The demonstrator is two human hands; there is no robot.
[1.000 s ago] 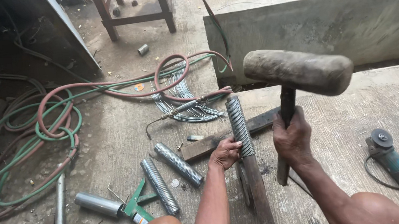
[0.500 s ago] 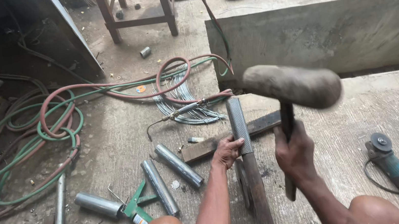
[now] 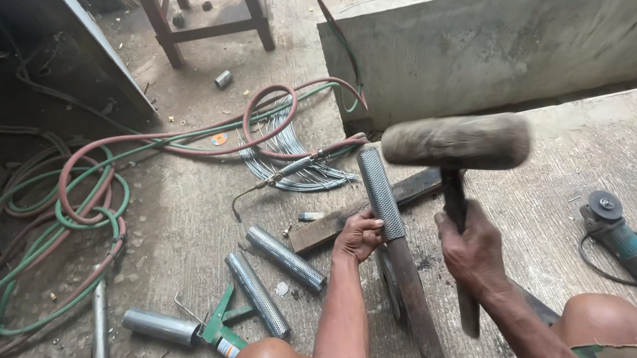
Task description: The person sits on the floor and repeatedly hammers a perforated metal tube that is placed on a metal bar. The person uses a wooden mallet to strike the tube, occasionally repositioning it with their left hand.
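Hammer [image 3: 457, 144] has dropped lower, right hand [image 3: 471, 249] wrapped around its handle. Left hand [image 3: 359, 237] fingers curled on perforated tube [image 3: 380, 192] atop a bar [image 3: 415, 306], mid-floor. Loose tubes [image 3: 284, 257], hoses [image 3: 93, 209] left; grinder [image 3: 626, 245] right.

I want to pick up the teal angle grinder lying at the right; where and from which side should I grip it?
Grip the teal angle grinder around its slim body, from above: it lies flat, disc head at the far end, cable trailing from the near end.
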